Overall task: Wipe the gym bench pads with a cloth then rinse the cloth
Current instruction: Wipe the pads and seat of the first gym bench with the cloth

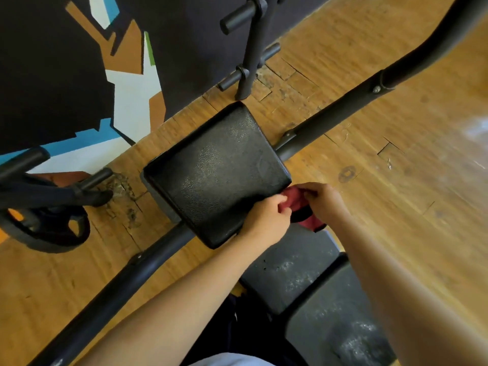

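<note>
A black textured bench pad (216,175) sits tilted in the middle of the view on a dark metal frame. At its near right corner both hands hold a dark red cloth (301,204). My left hand (266,217) pinches one part of the cloth over the pad's edge. My right hand (324,199) grips the other part from the right. Below them lie two more dark pads (287,268), marked with whitish scuffs, the nearer pad (340,326) partly hidden by my right forearm.
A black frame tube (148,265) runs diagonally from lower left to upper right over a worn wooden floor (396,154). A weight rack post with pegs (250,48) stands behind the pad. A weight plate (45,225) sits at left by a painted wall.
</note>
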Demonstrator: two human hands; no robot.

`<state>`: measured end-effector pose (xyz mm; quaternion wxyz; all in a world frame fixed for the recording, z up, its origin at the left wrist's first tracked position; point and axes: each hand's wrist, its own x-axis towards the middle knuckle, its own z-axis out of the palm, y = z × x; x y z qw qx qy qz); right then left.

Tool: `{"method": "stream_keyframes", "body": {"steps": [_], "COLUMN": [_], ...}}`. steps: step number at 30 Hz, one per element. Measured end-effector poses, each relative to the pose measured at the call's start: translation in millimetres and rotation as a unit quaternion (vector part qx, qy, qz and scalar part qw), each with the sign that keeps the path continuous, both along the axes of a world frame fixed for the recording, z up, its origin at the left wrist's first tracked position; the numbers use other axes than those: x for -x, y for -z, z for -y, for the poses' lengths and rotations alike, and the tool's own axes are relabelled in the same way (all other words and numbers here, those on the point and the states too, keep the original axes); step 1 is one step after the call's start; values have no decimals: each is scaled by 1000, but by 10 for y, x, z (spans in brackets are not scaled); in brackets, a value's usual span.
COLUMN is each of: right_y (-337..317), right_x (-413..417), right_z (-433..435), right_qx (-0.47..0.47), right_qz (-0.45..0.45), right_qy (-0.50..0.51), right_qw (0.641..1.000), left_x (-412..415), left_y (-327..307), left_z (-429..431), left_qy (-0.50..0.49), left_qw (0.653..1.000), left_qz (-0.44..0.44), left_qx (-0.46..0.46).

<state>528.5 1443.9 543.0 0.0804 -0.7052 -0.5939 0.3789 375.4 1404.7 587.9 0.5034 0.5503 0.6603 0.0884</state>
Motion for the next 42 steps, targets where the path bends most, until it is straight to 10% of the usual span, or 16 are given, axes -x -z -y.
{"method": "stream_keyframes", "body": {"steps": [18,31,42], "right_y": [301,774,1037], "right_x": [-170,-423,-271], "right_z": [113,859,1175], "right_qx": [29,-47,-162], "right_qz": [-64,-18,82], "right_qy": [57,195,212], "right_qw": [996,979,960], "left_x": [-221,-800,-953], "left_y": [394,775,855], "left_z": [-244,-439,-549], "left_qy": [312,557,632], "left_qw": [939,754,705], "left_qz": [-111,-253,-228], "left_qx": [-96,-241,-227]}}
